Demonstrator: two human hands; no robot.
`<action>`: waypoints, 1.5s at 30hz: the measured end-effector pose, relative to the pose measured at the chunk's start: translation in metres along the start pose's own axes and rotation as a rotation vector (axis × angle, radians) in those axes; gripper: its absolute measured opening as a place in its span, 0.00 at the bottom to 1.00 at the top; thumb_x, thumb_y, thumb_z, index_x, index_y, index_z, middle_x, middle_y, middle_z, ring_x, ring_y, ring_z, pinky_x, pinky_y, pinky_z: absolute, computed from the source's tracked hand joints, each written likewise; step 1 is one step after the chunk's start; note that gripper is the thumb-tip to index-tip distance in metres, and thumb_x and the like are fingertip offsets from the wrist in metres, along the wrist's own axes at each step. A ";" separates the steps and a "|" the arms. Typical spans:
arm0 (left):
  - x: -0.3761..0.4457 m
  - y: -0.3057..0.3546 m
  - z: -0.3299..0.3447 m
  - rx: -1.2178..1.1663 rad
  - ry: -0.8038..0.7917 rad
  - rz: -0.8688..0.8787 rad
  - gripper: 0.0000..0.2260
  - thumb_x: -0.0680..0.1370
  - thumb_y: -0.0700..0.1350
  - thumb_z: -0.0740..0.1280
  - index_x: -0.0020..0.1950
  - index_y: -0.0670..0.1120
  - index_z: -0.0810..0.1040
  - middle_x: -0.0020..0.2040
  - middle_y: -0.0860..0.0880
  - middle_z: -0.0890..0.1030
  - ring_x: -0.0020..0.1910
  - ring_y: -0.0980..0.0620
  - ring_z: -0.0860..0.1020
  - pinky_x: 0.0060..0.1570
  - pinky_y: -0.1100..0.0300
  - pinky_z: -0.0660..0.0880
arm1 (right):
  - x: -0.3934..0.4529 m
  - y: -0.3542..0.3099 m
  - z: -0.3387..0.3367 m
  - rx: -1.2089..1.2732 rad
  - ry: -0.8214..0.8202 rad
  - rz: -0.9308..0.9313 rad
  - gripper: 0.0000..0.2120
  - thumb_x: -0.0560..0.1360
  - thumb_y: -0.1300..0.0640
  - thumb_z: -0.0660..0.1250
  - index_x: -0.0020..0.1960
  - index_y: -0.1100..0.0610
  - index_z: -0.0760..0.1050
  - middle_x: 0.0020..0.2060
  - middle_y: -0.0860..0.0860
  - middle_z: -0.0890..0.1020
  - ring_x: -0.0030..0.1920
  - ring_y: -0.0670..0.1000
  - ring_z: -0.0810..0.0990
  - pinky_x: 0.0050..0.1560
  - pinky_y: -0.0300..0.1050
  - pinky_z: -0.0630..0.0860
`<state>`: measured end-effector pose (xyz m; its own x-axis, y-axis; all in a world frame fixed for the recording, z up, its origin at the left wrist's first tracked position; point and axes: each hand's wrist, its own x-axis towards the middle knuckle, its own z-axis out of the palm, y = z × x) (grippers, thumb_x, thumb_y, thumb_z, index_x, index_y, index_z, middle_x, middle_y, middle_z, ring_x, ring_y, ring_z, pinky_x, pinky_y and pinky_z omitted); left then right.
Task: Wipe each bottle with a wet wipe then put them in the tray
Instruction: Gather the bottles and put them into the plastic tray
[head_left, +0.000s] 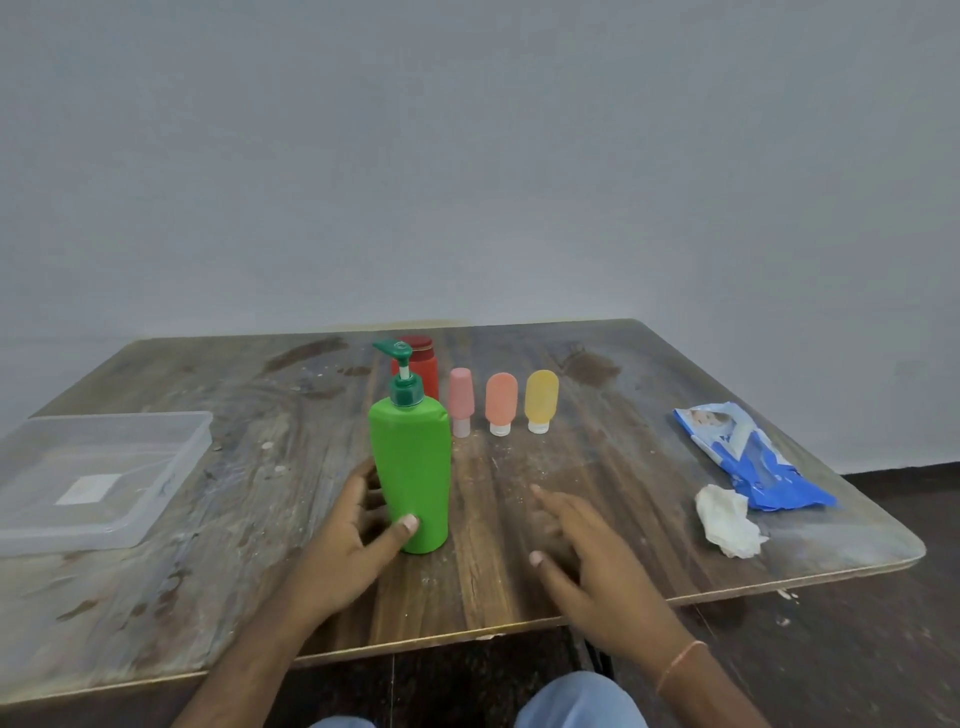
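I see the green pump bottle (411, 475) standing upright on the surface (597, 467), long axis vertical, its dark green nozzle pointing left and away from me. My left hand (347, 540) makes a grip around its lower body, thumb on the front, fingers behind. My right hand (582, 556) hovers just right of the bottle, fingers spread, released, grasping nothing. Behind the green bottle stands a red jar (423, 366); right of that jar a pink tube (461, 401), an orange tube (501, 402) and a yellow tube (541, 400) stand cap-down in a row. The clear tray (171, 467) lies well left of the green bottle by the surface's left edge. Far right of it lie a crumpled wipe (727, 521) and the blue wipe packet (748, 457), near the right edge. Bare surface lies open between the bottle and the tray.
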<state>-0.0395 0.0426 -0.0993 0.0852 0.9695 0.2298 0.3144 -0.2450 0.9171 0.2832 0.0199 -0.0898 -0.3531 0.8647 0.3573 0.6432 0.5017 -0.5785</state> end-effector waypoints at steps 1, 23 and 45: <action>-0.002 -0.002 -0.003 0.082 -0.008 -0.017 0.34 0.78 0.50 0.76 0.78 0.62 0.64 0.67 0.65 0.78 0.67 0.62 0.78 0.64 0.59 0.78 | 0.008 -0.005 0.011 0.046 -0.018 0.002 0.27 0.81 0.48 0.69 0.78 0.37 0.68 0.68 0.32 0.72 0.64 0.39 0.77 0.65 0.38 0.76; 0.029 -0.024 -0.039 0.510 0.279 -0.049 0.27 0.77 0.55 0.75 0.74 0.53 0.71 0.59 0.57 0.80 0.57 0.54 0.80 0.54 0.55 0.77 | 0.095 -0.054 0.095 -0.318 -0.326 -0.172 0.34 0.85 0.34 0.51 0.87 0.42 0.50 0.85 0.38 0.56 0.85 0.43 0.53 0.85 0.55 0.47; 0.094 -0.034 -0.054 0.603 0.289 -0.125 0.21 0.78 0.54 0.72 0.70 0.52 0.73 0.60 0.54 0.81 0.57 0.52 0.81 0.57 0.50 0.79 | 0.098 -0.053 0.100 -0.327 -0.365 -0.132 0.31 0.85 0.34 0.47 0.86 0.40 0.52 0.85 0.34 0.51 0.86 0.41 0.44 0.83 0.55 0.35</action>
<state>-0.0930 0.1421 -0.0919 -0.2156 0.9330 0.2883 0.7847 -0.0102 0.6199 0.1466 0.0810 -0.0976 -0.6229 0.7761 0.0982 0.7354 0.6237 -0.2648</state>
